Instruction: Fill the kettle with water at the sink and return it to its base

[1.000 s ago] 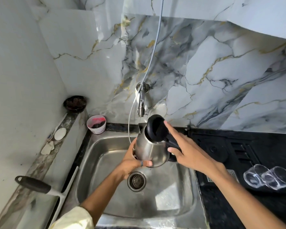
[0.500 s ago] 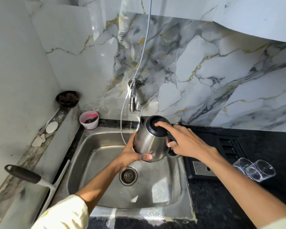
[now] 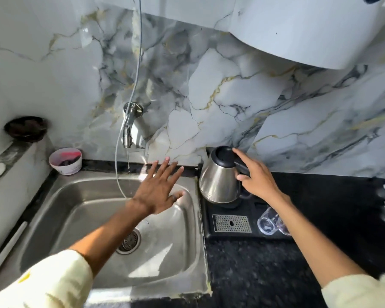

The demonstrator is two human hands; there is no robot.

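Head view: your only view, wide-angle, looking down over the sink and the black table to its right.
Kettle (image 3: 218, 183): steel body with a black lid, standing upright on the black tray (image 3: 249, 218) on the table, just right of the sink's rim. Whether it sits fully on its base you cannot tell; the bottom edge is in shadow.
Right hand (image 3: 257, 178): yours is wrapped around the kettle's black handle, index finger stretched forward onto the edge of the lid, the other fingers curled under the handle.
Left hand (image 3: 158, 190): yours is spread flat with the fingers apart, held over the back right part of the sink (image 3: 98, 230), grasping nothing. It carries a ring on the thumb.
Tap (image 3: 129, 125): fixed to the marble wall above the sink's back edge, with a thin stream of water falling from its spout. A thin hose (image 3: 138, 63) hangs down beside it into the basin.
Drain (image 3: 129, 241): round strainer in the sink floor, partly behind your left forearm.
Tray: a metal grille (image 3: 231, 223) lies in its front part, and two clear glasses (image 3: 271, 223) lie on their sides just right of the grille, partly behind your right forearm.
Pink-rimmed cup (image 3: 65, 160): at the sink's back left corner.
Dark bowl (image 3: 26, 128): on the ledge further left.
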